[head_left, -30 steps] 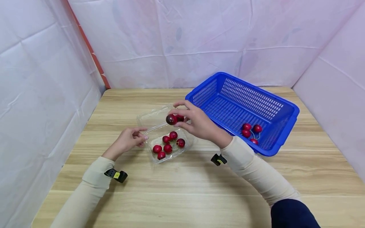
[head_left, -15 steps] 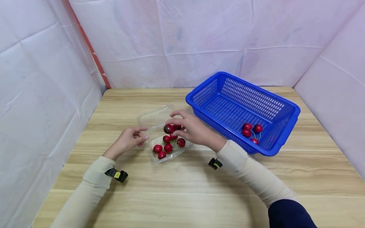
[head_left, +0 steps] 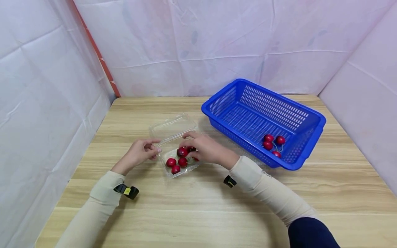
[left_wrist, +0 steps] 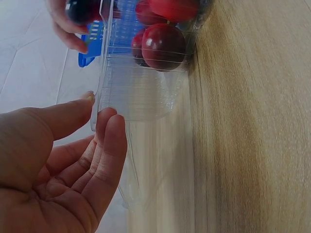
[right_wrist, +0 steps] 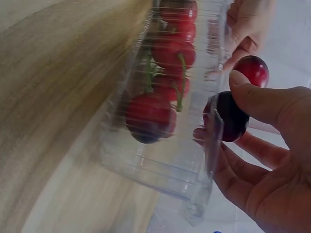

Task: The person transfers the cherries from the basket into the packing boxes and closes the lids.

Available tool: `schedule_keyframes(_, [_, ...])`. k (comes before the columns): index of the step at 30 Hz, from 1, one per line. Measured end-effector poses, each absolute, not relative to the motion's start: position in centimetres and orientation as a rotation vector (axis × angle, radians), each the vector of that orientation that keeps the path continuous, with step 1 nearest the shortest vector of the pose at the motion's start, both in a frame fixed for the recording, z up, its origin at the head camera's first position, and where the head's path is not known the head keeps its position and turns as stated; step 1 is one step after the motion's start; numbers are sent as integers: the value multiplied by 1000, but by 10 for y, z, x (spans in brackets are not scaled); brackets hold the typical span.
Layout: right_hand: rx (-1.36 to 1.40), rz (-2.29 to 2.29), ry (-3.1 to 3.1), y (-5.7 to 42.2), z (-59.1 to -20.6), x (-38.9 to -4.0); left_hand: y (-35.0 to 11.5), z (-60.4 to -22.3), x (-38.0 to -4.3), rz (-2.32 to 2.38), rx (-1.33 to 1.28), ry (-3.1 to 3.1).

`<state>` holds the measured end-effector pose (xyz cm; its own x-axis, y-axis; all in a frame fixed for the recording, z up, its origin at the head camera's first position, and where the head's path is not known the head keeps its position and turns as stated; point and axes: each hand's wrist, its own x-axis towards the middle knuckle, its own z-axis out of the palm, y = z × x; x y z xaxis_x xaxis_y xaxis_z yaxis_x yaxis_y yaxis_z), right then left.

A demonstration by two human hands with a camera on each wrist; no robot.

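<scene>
A clear plastic clamshell box (head_left: 190, 169) sits on the table with its lid (head_left: 169, 128) folded back, holding several red cherries (head_left: 171, 162) with green stems. My left hand (head_left: 141, 152) pinches the box's left rim between thumb and fingertips, as the left wrist view shows. Above the open box, my right hand (head_left: 204, 148) grips cherries: a dark one (right_wrist: 233, 116) between thumb and fingers, and a redder one (right_wrist: 253, 71) beside the thumb tip. In the right wrist view these overlap the box's upper rim. The right fingers partly hide the cherries beneath in the head view.
A blue perforated basket (head_left: 238, 132) stands to the right and behind the box, with several cherries (head_left: 268, 145) in its near right corner. White cloth walls (head_left: 217, 41) enclose the wooden table (head_left: 186, 213) at the back and sides.
My right hand has come down and slightly left with its cherries, from above the lid side to low over the box. My left hand has stayed at the rim.
</scene>
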<state>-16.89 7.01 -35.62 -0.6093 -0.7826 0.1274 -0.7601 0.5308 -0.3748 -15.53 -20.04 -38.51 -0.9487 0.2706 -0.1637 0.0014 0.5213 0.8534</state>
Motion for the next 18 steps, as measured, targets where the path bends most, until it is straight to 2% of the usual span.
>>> schedule_keyframes(5, [-1324,-591,2694,68,-362,-168,-200,-385,-154,1385,217,2497])
schedule_keyframes(18, [-1463,-659,2695,64,-367,-166,-199,-386,-156,1399,197,2481])
